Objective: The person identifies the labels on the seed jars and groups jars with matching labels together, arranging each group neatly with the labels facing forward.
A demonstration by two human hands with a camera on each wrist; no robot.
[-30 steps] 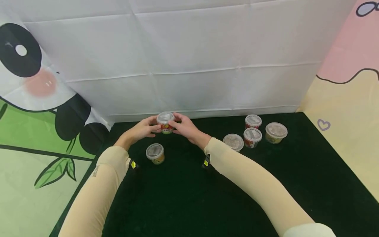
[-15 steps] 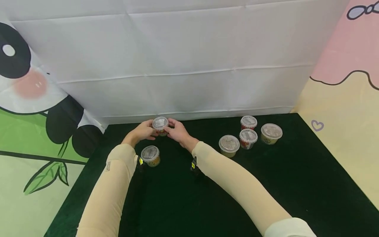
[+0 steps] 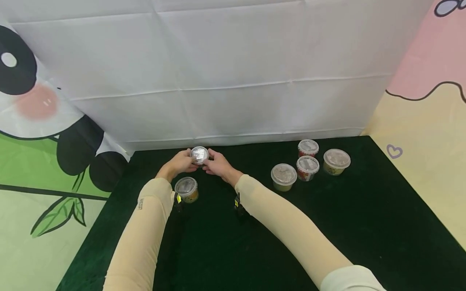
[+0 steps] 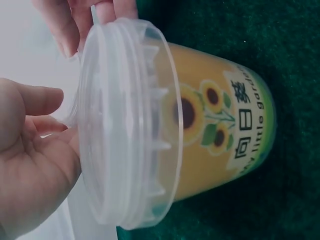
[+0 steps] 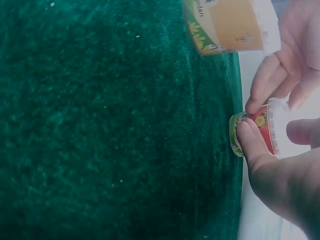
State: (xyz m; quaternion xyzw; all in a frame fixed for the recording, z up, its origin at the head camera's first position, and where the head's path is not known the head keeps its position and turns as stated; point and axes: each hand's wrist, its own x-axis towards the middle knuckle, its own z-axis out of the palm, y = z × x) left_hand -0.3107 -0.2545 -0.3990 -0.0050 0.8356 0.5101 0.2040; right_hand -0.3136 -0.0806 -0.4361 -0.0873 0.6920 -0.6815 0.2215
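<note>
Near the back edge of the table, a small red-labelled plastic cup (image 3: 200,154) with a clear lid is held between both hands. My left hand (image 3: 180,163) grips its left side, and my right hand (image 3: 220,164) grips the right side. In the right wrist view the cup (image 5: 261,120) shows a yellow flower, with a right finger along its side; whether its base touches the table I cannot tell. Closer to me, beside the left wrist, an orange sunflower-labelled cup (image 3: 187,190) stands upright. It fills much of the left wrist view, its clear lid (image 4: 125,125) closest to the camera.
Several lidded cups stand to the right: a wide one (image 3: 283,177), a red-labelled one (image 3: 308,169), another red one (image 3: 308,148) behind it, and a yellowish one (image 3: 336,161). A dark green cloth (image 3: 233,242) covers the table. A white sheet (image 3: 233,105) hangs behind.
The held cup has tilted so its lid faces the head camera more, and it sits slightly lower. Both hands have stayed around it. The other cups have not moved on the table.
</note>
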